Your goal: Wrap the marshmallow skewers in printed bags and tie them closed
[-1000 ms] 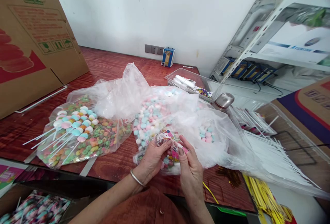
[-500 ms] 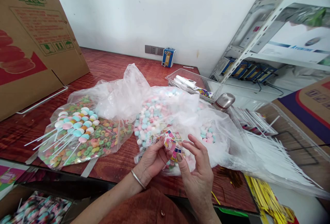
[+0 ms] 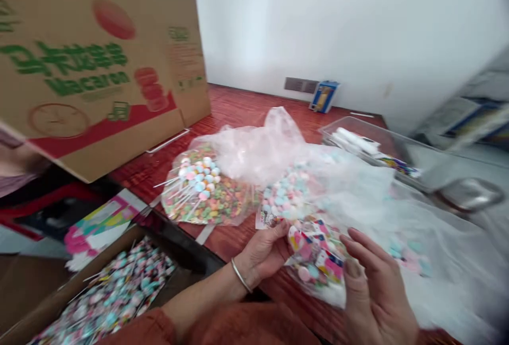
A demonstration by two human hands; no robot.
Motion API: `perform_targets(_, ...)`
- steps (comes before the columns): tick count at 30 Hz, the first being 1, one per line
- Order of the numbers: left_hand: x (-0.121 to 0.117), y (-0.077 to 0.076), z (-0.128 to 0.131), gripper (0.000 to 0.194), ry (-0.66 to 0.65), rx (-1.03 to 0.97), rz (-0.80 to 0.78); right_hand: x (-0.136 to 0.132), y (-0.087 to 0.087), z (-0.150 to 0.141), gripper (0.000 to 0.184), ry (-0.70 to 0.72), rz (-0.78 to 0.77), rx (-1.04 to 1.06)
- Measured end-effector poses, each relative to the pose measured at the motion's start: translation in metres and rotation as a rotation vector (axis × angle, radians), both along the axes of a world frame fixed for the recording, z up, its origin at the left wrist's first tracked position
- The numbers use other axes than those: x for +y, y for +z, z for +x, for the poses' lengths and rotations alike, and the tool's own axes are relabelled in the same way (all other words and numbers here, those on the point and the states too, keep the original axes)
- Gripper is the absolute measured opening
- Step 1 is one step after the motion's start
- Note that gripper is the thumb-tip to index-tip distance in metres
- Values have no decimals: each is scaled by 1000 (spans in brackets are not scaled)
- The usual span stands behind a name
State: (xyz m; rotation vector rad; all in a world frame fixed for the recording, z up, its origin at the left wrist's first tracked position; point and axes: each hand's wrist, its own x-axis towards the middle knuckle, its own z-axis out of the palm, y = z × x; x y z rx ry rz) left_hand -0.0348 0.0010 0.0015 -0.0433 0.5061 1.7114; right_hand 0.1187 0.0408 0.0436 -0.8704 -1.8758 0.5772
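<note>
My left hand (image 3: 268, 252), with a metal bangle at the wrist, is closed on small colourful printed packets (image 3: 308, 244). Several of these packets show beside its fingertips, but blur hides what is inside them. My right hand (image 3: 376, 286) is just right of the packets, its thumb and fingers apart. Behind the hands is a clear plastic bag of pastel pink, blue and white sweets (image 3: 284, 196). Farther left, a bag of coloured ring-shaped pieces (image 3: 228, 202) lies on the table, with a bunch of pastel candies on white sticks (image 3: 201, 178) on top.
A large cardboard box (image 3: 139, 85) stands at the back left. Below the table edge, an open carton (image 3: 37, 302) holds many stick candies. At the right are a clear plastic tray (image 3: 397, 141) and a blurred metal scoop (image 3: 469, 195). At far left, part of another person (image 3: 18, 165) shows.
The view has swung left, bringing the carton of stick candies and more of the cardboard box into sight. My left hand still grips the printed packets; my right hand stays spread beside them.
</note>
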Motion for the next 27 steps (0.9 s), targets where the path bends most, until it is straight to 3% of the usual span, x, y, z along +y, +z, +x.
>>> perform_targets(3,-45,8,-37,36,119,147,112,1,-3,-38,27,165,-172,-39)
perform_targets(7,-112,12,-74,35,275,248,203,-23,-15,-123,27,651,-516,-128)
perform_targets(9,-138,9,-86,31,355,268,223,-41,-22,-168,29,795,-682,-186)
perform_targets(13,-170,-6,-107,28,508,282,247,-61,-38,-243,40,727,-688,-253)
perform_targets(17,-181,-19,-122,25,566,308,284,-61,-56,-293,43,633,-668,-309)
perform_targets(20,-179,-14,-127,25,590,261,237,-59,-62,-305,37,561,-687,-309)
perform_targets(22,-172,-4,-128,25,609,200,178,-58,-57,-297,30,550,-708,-274)
perform_targets(24,-162,8,-129,26,642,141,125,-55,-46,-275,26,584,-732,-229)
perform_targets(27,-141,22,-130,27,689,54,24,-39,-25,-217,30,666,-748,-180)
